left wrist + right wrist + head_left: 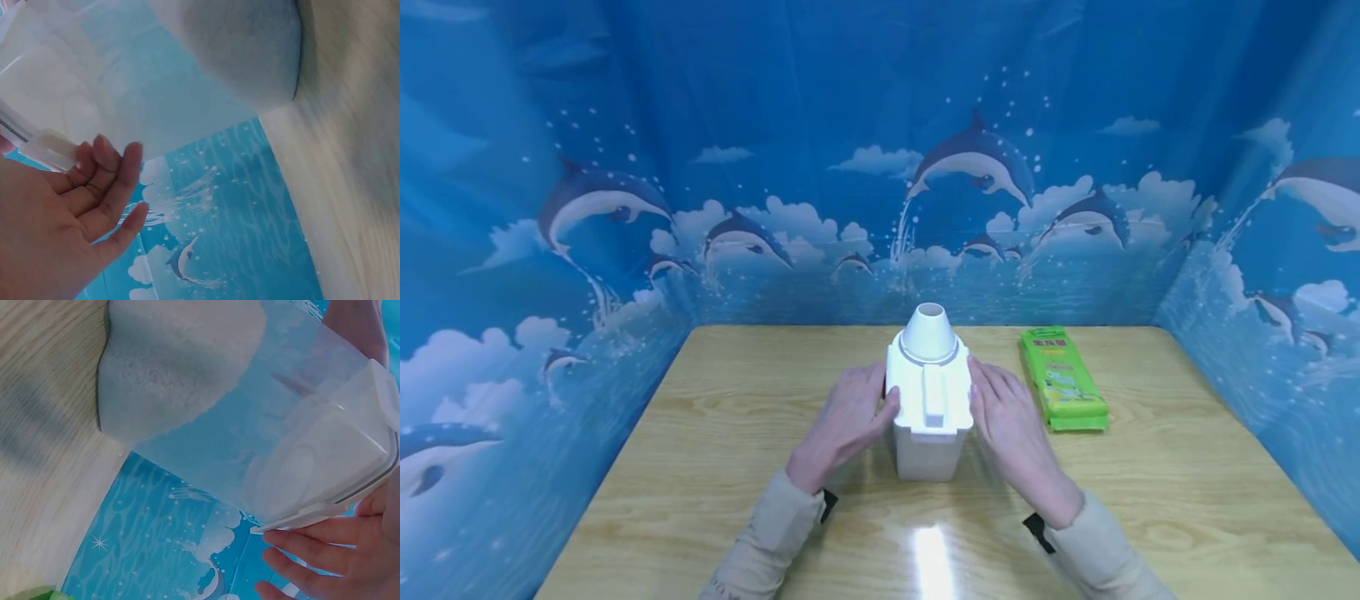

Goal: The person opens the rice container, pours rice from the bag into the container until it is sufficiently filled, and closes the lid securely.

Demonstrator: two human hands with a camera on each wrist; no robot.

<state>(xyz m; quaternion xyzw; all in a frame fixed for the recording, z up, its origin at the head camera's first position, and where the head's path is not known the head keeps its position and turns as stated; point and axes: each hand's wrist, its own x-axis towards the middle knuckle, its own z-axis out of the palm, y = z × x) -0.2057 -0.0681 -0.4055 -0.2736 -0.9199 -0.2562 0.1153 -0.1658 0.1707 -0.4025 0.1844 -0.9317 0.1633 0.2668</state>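
Observation:
A tall translucent storage container [927, 457] stands upright on the table, with a white lid [913, 392] and a cone-shaped white spout [929, 335] on top. White, grainy contents [175, 369] fill its lower part in the right wrist view. My left hand [850, 414] is at the lid's left side, thumb near the lid's edge; in the left wrist view its slightly bent fingers [111, 181] touch a white side clip [50, 150]. On the other side, my right hand [1011, 421] touches the lid's edge; its fairly straight fingers lie along a clip [300, 517].
A green packet [1064, 379] with printed lettering lies to the right of the container. The wood-grain table [737, 467] extends around both. Behind and at the sides hangs a blue curtain [820, 100] printed with dolphins.

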